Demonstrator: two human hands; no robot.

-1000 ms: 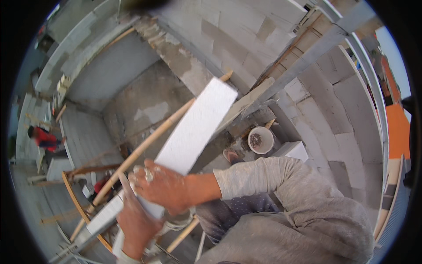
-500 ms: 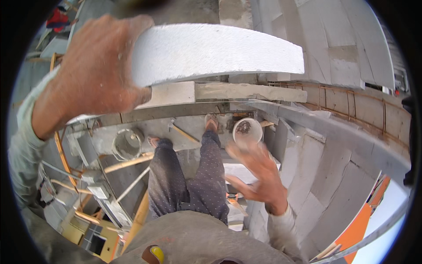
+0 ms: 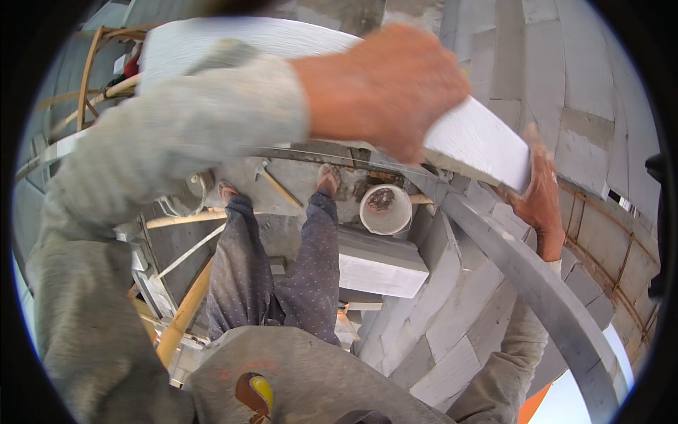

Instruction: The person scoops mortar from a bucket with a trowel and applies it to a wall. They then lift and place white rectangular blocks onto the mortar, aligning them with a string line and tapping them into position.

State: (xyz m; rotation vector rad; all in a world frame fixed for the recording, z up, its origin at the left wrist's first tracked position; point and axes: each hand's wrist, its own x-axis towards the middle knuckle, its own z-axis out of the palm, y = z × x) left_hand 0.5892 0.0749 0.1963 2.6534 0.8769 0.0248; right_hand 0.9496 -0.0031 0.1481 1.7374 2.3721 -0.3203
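The block (image 3: pixel 282 39), long and white, is found raised in front of the person, at the top of the view and beyond the feet. It is clasped by the left hand (image 3: pixel 395 92), right of its middle, with the thumb at the near edge; the hand is blurred. The right hand (image 3: pixel 540 201) is placed against the right end, fingers stretched along it; whether it is clamped there cannot be told.

Two changes are noted since the half-second-earlier view. The right hand, then apart from the block and over the bucket (image 3: pixel 385 209), has been brought to the block's end. The left hand, then fixed at the left end, is now found much nearer the right, and the left part extends well beyond it. Handling by one hand has thus been replaced by attendance from both; better control of the right end is judged, though the left end is left without a hand.

Whether the block is supported from beneath cannot be determined. The hammer (image 3: pixel 279 185) is noted between the feet, untouched. A grey beam (image 3: pixel 530 272) is seen just below the right hand.
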